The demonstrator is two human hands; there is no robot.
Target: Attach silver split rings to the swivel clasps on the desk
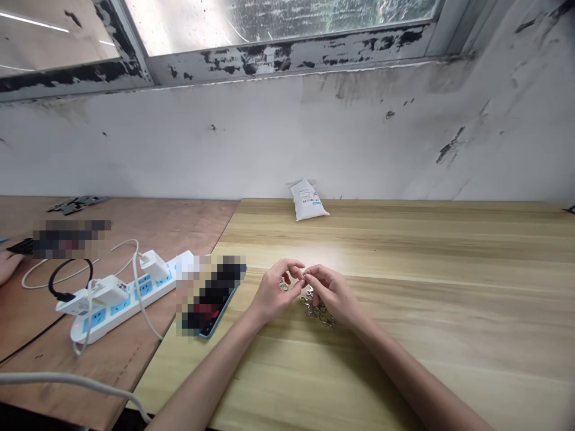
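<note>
Head view: pinches a tiny metal piece [305, 275], too small to identify, between the closed thumb and index fingertips of the left hand [275, 294] and right hand [336, 294], tip to tip above the wood-grain tabletop [440, 299], in from its left edge. Curls the other left fingers around small metal rings [283, 285]; cannot tell whether gripped. Bends the remaining right fingers beside silvery metal clasps [314, 309], heaped on the tabletop below, partly hidden. Shows a blue-edged smartphone [207, 330], mostly pixelated, near the tabletop's left edge, and a white printed pouch [309, 202] by the far edge. Shows, beyond that left edge, a brown tabletop [188, 224] with a white power strip [99, 330], white chargers [155, 266] plugged in, cables [67, 378] around, and another person's hand [6, 264] at far left. Shows, past the far edges, a stained white wall [269, 137] under a window [287, 27].
</note>
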